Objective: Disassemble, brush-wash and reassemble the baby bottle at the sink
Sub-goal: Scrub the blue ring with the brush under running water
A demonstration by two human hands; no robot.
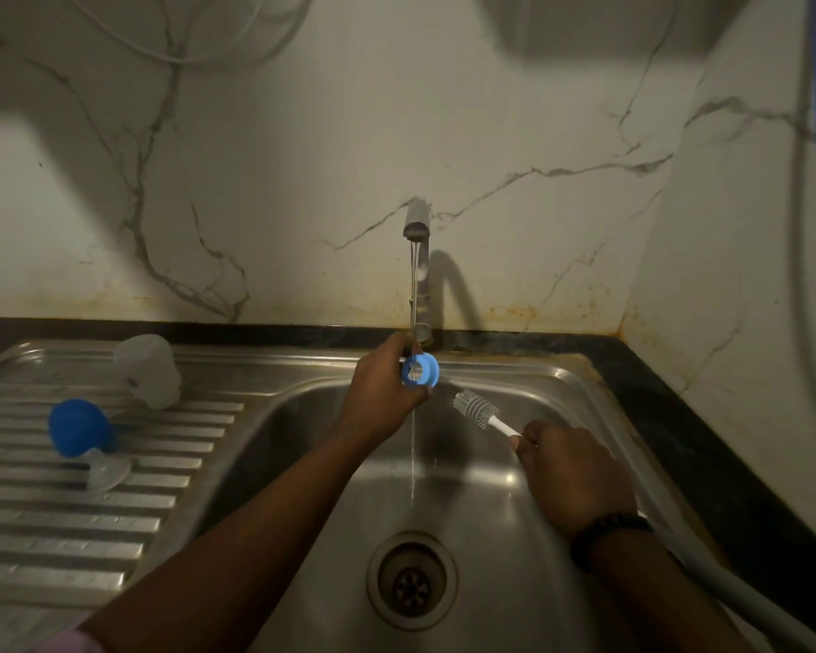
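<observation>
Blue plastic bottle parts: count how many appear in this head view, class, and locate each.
2. A blue plastic collar ring is held under the tap stream in the left hand; a blue dome-shaped cap lies on the steel drainboard. Others may be hidden.

Both forearms bare. Right wrist: dark beaded bracelet (608,527) directly behind the right hand (573,478). Left arm: pink sleeve edge (74,640) far behind the left hand (380,391).

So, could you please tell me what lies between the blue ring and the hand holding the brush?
In the head view, only the brush's bristle head lies between the blue ring and the right hand.
</observation>
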